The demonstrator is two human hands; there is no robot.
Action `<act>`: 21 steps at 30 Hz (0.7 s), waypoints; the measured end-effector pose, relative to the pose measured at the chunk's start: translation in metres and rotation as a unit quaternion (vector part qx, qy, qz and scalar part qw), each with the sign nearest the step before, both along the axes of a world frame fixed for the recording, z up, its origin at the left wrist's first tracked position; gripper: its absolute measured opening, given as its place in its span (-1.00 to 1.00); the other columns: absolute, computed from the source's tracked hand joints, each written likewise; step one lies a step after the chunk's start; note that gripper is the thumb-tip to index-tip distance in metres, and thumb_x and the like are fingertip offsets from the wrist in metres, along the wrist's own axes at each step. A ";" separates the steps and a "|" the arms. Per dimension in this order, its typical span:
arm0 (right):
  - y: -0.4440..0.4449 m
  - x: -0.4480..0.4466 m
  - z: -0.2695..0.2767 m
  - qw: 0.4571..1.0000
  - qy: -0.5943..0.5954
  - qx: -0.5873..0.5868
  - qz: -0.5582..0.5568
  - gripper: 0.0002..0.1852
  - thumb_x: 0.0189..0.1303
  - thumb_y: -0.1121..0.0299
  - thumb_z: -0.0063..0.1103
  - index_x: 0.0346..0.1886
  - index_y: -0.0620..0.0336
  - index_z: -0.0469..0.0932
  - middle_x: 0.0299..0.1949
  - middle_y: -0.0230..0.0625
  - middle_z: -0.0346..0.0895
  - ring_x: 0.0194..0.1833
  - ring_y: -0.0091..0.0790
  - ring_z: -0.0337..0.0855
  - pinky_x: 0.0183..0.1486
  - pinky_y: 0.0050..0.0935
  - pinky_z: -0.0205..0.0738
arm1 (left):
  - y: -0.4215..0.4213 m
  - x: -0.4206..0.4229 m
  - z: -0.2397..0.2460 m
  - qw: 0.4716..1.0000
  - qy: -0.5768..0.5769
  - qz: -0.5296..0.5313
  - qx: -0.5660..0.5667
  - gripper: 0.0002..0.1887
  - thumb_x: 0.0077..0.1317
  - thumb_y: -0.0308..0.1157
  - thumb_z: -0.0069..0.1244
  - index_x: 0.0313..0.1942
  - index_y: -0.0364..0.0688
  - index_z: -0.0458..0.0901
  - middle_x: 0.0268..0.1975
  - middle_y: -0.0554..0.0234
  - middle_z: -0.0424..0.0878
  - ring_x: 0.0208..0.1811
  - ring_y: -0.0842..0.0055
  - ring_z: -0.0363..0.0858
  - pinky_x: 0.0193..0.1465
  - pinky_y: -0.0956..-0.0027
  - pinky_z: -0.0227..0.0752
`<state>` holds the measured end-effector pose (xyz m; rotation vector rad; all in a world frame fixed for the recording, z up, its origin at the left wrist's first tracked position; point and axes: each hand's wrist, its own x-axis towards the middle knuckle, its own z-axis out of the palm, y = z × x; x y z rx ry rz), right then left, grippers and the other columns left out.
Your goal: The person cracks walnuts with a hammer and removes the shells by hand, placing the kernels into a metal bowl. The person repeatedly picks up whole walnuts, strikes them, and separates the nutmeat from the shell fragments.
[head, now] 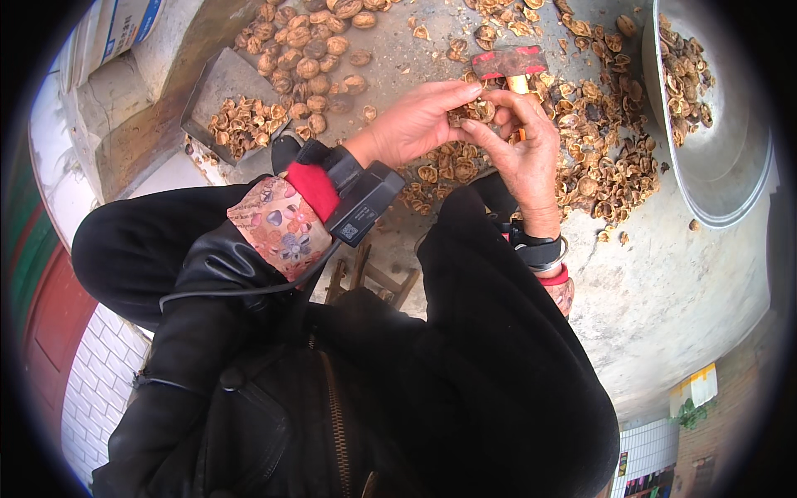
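My left hand (411, 121) cups a cracked walnut (474, 112) in several pieces. The thumb and fingers of my right hand (526, 146) pinch at the same pieces from the other side. Just beyond them is a hammer (509, 62) with a dark head and red-painted ends. Its yellowish handle (518, 84) runs behind my right hand, so much of it is hidden. Broken walnut shells (607, 168) spread over the concrete floor beneath and to the right of my hands.
Whole walnuts (308, 53) are heaped at the upper left. Beside them, a metal dustpan-like tray (215, 78) holds shell pieces (243, 124). A large metal basin (716, 162) with walnut pieces (683, 81) stands at right. Between my legs is a small wooden stool (380, 277).
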<state>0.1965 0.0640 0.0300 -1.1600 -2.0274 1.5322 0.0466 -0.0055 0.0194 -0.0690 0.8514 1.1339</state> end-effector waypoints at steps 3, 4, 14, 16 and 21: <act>0.001 0.003 0.002 0.999 -0.015 0.027 0.006 -0.63 -0.14 0.35 0.45 -0.19 0.15 0.59 -0.48 -0.41 0.40 -0.47 -0.48 0.46 -0.38 -0.51 0.42 | 0.002 -0.001 0.004 0.999 0.028 -0.023 0.013 -0.73 0.38 -0.32 -0.07 -0.03 -0.30 0.49 -0.12 0.26 0.56 -0.11 0.61 0.56 -0.01 0.43 0.51; 0.001 0.004 0.003 0.999 -0.026 0.040 0.012 -0.63 -0.14 0.35 0.45 -0.20 0.16 0.59 -0.48 -0.41 0.41 -0.46 -0.48 0.46 -0.37 -0.51 0.42 | 0.002 -0.001 0.004 0.998 0.044 -0.034 0.023 -0.73 0.37 -0.33 -0.06 -0.03 -0.30 0.50 -0.12 0.26 0.57 -0.10 0.60 0.57 -0.02 0.43 0.52; -0.004 0.006 -0.002 0.998 0.027 0.053 -0.035 -0.64 -0.17 0.47 0.43 -0.19 0.18 0.60 -0.44 -0.38 0.47 -0.43 -0.49 0.51 -0.32 -0.52 0.43 | 0.002 -0.004 0.005 0.998 0.057 -0.029 -0.004 -0.80 0.34 -0.39 -0.02 -0.10 -0.29 0.52 -0.12 0.25 0.58 -0.07 0.58 0.57 -0.03 0.44 0.52; -0.004 0.006 -0.004 0.998 0.025 0.042 -0.051 -0.63 -0.17 0.49 0.42 -0.18 0.18 0.60 -0.43 -0.38 0.47 -0.42 -0.50 0.51 -0.32 -0.51 0.43 | 0.001 -0.004 0.006 0.998 0.060 -0.024 -0.006 -0.79 0.34 -0.38 -0.03 -0.09 -0.29 0.52 -0.12 0.25 0.58 -0.07 0.57 0.57 -0.01 0.43 0.52; -0.003 0.004 -0.002 0.996 0.046 0.055 -0.046 -0.62 -0.17 0.51 0.41 -0.16 0.19 0.59 -0.41 -0.37 0.49 -0.42 -0.49 0.52 -0.30 -0.51 0.44 | 0.003 -0.002 0.007 0.999 0.045 0.003 0.004 -0.80 0.34 -0.40 -0.04 -0.09 -0.30 0.52 -0.11 0.23 0.57 -0.05 0.54 0.56 0.02 0.40 0.50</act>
